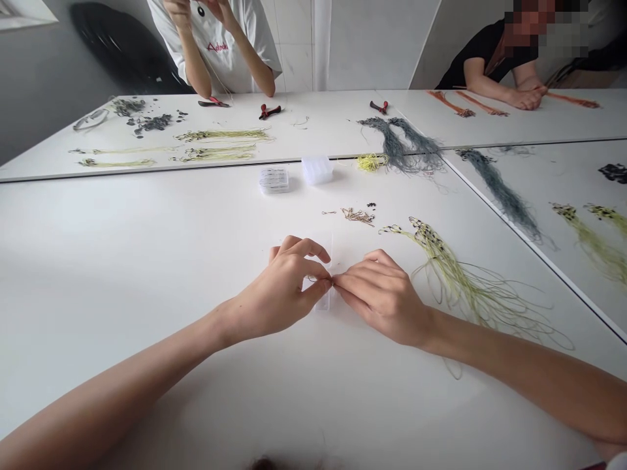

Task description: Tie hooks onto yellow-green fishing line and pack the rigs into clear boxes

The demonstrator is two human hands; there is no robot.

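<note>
Over the middle of the white table, my left hand (289,281) and my right hand (382,294) meet fingertip to fingertip. Both are closed in a pinch on something tiny that the fingers mostly hide; a thin curved strand shows inside the left hand's thumb and forefinger. Beneath the fingertips lies a clear plastic piece (322,303), partly covered by my hands. To the right of my right hand spreads a bundle of yellow-green cords (455,267) with dark hooks at its far end. Beyond my hands lie a small pile of bronze-coloured metal pieces (357,217) and several black bits (371,205).
Two clear plastic boxes (317,170) stand farther back, beside a yellow cord clump (369,162) and grey-blue strand bundles (392,140). Red-and-black pliers (269,111) lie on the far table (323,134). Two people sit opposite, one with raised hands (220,13).
</note>
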